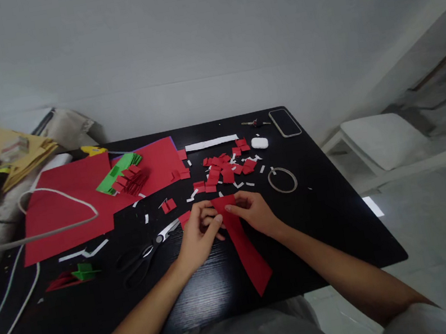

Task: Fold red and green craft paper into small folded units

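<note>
A long red paper strip (242, 243) hangs between my hands, its lower end flaring toward the table's front edge. My left hand (200, 230) pinches the strip's upper left edge between thumb and fingers. On the other side, my right hand (254, 213) grips the upper right edge, thumb on top. Just beyond my fingers lies a pile of small folded red paper pieces (228, 174), with white paper scraps among them. Black-handled scissors (149, 251) rest on the table left of my left hand, blades pointing toward it.
Large red sheets (70, 209) cover the table's left side, with folded green paper (119, 172) on top. A white cable (67, 237) loops across them. Toward the back right are a phone (284, 123), a white earbud case (259, 142), keys (256, 123) and a tape ring (282, 180).
</note>
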A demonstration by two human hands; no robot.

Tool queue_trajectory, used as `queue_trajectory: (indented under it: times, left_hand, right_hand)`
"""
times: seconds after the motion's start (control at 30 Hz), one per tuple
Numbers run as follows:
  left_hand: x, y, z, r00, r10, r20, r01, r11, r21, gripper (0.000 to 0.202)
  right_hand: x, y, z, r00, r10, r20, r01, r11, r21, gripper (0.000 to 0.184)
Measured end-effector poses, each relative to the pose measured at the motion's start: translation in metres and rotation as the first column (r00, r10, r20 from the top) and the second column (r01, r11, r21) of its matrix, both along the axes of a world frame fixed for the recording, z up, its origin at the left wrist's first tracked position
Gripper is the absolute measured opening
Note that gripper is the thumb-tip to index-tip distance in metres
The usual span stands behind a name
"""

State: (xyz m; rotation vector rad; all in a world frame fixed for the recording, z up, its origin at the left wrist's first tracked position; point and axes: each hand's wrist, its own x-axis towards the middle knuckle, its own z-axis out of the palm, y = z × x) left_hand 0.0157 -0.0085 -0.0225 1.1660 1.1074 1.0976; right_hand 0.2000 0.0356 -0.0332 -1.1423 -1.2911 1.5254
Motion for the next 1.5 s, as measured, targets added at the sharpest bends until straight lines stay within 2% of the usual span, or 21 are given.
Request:
queue_trajectory:
  times: [0.67, 1.0, 1.23, 1.5]
  left_hand:
    - [0.001, 0.0028, 0.0002, 0.998, 0.039, 0.046, -0.035, 0.995, -0.095, 0.037]
    - [0.0001, 0.0027, -0.0016, 0.999, 0.016, 0.036, -0.013, 0.998, -0.065, 0.04]
    - [-0.0017, 0.004, 0.0003, 0.999, 0.043, 0.03, -0.041, 0.997, -0.069, 0.046]
    - [-0.0028, 0.0059, -0.0011, 0.999, 0.031, 0.016, -0.03, 0.998, -0.061, 0.043]
  right_hand:
    - [-0.0004, -0.0014, 0.0005, 1.0, -0.018, 0.001, 0.018, 1.0, -0.007, 0.022]
    - [-0.0006, -0.0018, -0.0008, 1.0, -0.022, 0.002, 0.022, 1.0, -0.015, 0.023]
    - [0.0013, 0.0003, -0.0022, 0.999, -0.027, -0.032, 0.026, 0.999, -0.032, 0.026]
    - [0.002, -0.0005, -0.0013, 0.999, 0.005, -0.041, -0.007, 0.999, -0.045, 0.025]
